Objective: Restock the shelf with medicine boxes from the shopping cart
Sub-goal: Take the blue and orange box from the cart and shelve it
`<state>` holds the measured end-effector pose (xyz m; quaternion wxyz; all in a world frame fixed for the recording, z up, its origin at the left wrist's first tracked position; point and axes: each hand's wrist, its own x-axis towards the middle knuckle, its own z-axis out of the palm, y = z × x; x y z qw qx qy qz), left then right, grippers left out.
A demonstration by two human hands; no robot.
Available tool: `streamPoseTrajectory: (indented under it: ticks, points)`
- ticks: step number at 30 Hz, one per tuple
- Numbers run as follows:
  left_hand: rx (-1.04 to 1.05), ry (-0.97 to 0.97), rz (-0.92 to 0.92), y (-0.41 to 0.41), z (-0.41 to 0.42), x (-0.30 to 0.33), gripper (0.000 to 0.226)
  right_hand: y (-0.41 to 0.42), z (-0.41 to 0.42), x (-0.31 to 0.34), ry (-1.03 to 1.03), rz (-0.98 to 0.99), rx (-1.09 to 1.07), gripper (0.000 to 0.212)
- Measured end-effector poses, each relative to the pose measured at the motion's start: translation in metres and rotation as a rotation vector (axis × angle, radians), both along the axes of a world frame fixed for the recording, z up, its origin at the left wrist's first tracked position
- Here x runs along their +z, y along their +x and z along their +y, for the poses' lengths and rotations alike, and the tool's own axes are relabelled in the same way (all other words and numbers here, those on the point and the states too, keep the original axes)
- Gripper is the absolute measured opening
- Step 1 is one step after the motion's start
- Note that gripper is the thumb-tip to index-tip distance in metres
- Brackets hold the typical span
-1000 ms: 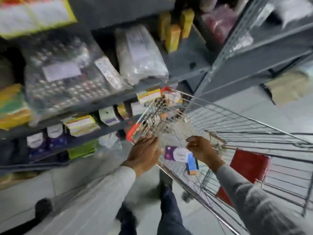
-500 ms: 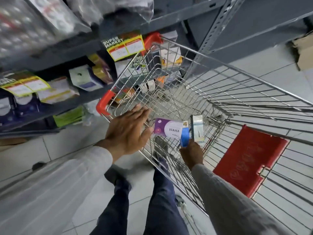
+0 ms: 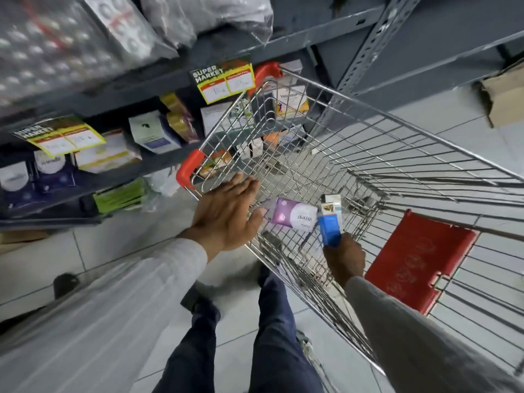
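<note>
The wire shopping cart [image 3: 368, 131] stands against the grey shelf [image 3: 136, 89]. My right hand [image 3: 344, 258] reaches into the cart and grips a blue-and-white medicine box [image 3: 329, 225] upright, with a second pale box [image 3: 334, 200] just behind it. A purple-and-white box [image 3: 293, 217] lies on the cart floor to the left of it. My left hand [image 3: 228, 215] rests flat, fingers spread, on the cart's near rim, just left of the purple box. More boxes [image 3: 292, 102] show through the cart's far end.
Shelf levels hold white, purple and yellow boxes [image 3: 153, 131], bagged blister packs [image 3: 65, 43] and yellow price tags [image 3: 224, 80]. The cart's red child-seat flap [image 3: 416, 265] hangs at right. A cardboard box [image 3: 504, 95] sits on the tiled floor at far right. My legs stand below.
My view has dropped from the upper shelves toward the cart. My right hand has closed on the blue box and raised it upright. My left hand opened flat on the rim.
</note>
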<state>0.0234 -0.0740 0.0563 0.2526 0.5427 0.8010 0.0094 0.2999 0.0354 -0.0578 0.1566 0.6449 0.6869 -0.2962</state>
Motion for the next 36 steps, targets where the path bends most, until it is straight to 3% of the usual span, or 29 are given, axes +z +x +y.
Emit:
streamPoseTrajectory:
  ticks: [6, 13, 20, 24, 28, 33, 36]
  points:
    - [0.039, 0.006, -0.092, 0.005, 0.0, 0.024, 0.072, -0.004, 0.022, 0.114, 0.171, 0.08, 0.085, 0.031]
    - [0.177, 0.457, -0.052, -0.02, -0.018, 0.162, 0.065, -0.074, 0.014, 0.301, 0.505, 0.268, 0.384, 0.047]
    - [0.276, 1.007, 0.297, -0.097, -0.1, 0.315, 0.063, -0.171, -0.026, 0.457, 0.878, 0.525, 0.745, 0.064]
    - [0.387, 1.126, 0.548, -0.163, -0.163, 0.377, 0.061, -0.241, -0.053, 0.529, 1.026, 0.661, 0.901, 0.059]
    - [0.527, 1.014, 0.693, -0.239, -0.215, 0.408, 0.055, -0.323, -0.077, 0.583, 0.979, 0.748, 1.029, 0.058]
    - [0.73, 0.695, 0.627, -0.305, -0.246, 0.413, 0.063, -0.436, -0.109, 0.613, 0.871, 0.671, 1.066, 0.053]
    - [0.762, 0.579, 0.678, -0.32, -0.25, 0.405, 0.068, -0.482, -0.13, 0.617, 0.8, 0.652, 1.082, 0.048]
